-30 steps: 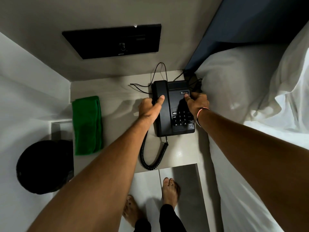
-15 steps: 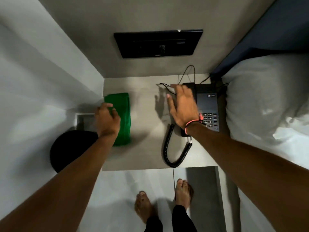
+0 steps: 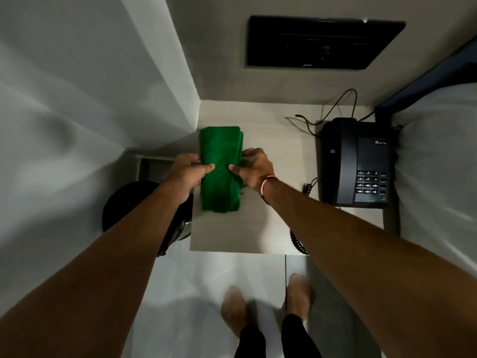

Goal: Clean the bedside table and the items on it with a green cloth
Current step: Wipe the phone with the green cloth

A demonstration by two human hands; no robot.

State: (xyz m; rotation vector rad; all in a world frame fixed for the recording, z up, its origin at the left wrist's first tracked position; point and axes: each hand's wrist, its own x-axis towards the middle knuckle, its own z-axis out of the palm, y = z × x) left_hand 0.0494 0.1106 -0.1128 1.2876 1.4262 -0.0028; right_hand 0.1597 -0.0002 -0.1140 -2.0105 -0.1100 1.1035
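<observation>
Single head view, steeply downward, close over bedside table [image 3: 268,223]; edges somewhat blurred.

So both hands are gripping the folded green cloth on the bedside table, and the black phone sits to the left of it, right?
Not quite. In the head view the black phone sits to the right of the green cloth, by the bed. The rest holds: the left hand and right hand grip the folded cloth on the bedside table.

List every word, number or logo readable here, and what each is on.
"1 2 3": top row of the keypad on the black telephone; lower keys too blurred.
Brand label on the telephone's upper right: too small to read.
Mark on the black wall panel: illegible.
</observation>
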